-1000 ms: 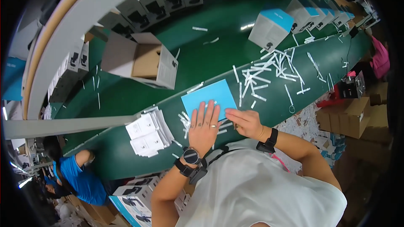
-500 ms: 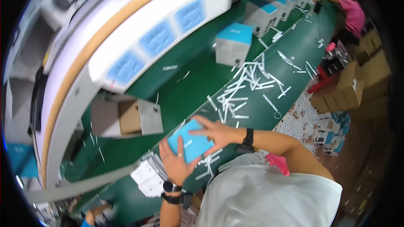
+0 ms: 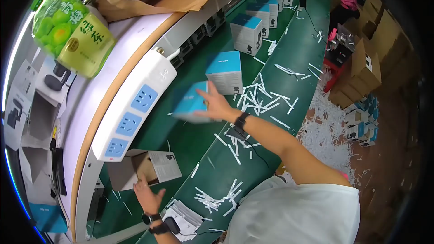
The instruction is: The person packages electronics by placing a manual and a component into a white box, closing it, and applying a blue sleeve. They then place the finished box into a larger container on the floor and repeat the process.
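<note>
Blue-topped box leaves the near bench; the hands part ways

The white cardboard box with a bright blue top (image 3: 189,99), blurred by motion, is now over the dark green far surface (image 3: 156,132), to the left of the right forearm. Half a second ago it was between both hands at the green near bench (image 3: 253,176). Now only the right hand (image 3: 217,105) is on it, fingers spread over its top and right side; whether they grip it or simply push it, I cannot tell. It is near and to the left of a matching, upright blue-topped box (image 3: 226,73), and the blur hides whether the two touch. Farther off, more boxes of this kind stand in a row (image 3: 248,31).

The left hand (image 3: 149,196) has moved away to the open white carton with a brown cardboard inside (image 3: 145,167). Its fingers are extended and its thumb apart, with nothing visibly held; the fingertips are at the carton's near edge, contact uncertain. The hands are thus split between two boxes, and the bench spot shows loose white paper strips (image 3: 210,200) beside a stack of white printed leaflets (image 3: 184,217).
</note>
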`<state>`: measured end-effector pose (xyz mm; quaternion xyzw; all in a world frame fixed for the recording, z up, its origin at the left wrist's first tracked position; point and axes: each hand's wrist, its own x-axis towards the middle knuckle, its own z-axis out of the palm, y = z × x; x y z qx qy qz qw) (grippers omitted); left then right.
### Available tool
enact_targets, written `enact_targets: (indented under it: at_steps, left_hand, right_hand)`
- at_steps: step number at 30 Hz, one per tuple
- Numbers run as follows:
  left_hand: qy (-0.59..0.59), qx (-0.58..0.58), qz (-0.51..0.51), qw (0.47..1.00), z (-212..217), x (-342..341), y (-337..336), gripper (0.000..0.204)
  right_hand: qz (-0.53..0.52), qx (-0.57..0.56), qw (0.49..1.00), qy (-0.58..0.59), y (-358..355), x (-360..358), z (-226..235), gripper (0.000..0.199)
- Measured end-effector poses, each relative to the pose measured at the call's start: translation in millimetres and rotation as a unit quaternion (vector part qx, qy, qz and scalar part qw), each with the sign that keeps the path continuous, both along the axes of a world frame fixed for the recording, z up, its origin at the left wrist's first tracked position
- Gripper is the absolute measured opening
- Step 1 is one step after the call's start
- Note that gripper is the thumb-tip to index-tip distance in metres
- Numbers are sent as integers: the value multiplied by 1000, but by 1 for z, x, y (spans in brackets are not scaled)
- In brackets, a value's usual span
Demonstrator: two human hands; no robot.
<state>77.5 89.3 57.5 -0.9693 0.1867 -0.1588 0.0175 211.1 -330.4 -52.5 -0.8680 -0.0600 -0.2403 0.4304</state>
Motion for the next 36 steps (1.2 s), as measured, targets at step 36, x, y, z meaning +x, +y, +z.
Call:
enact_targets:
  at_steps: [36]
  left_hand:
    - [97,-189,457,864,-222,-160,49,60]
  right_hand:
    - [360,-28,848,387,24,-232,34,60]
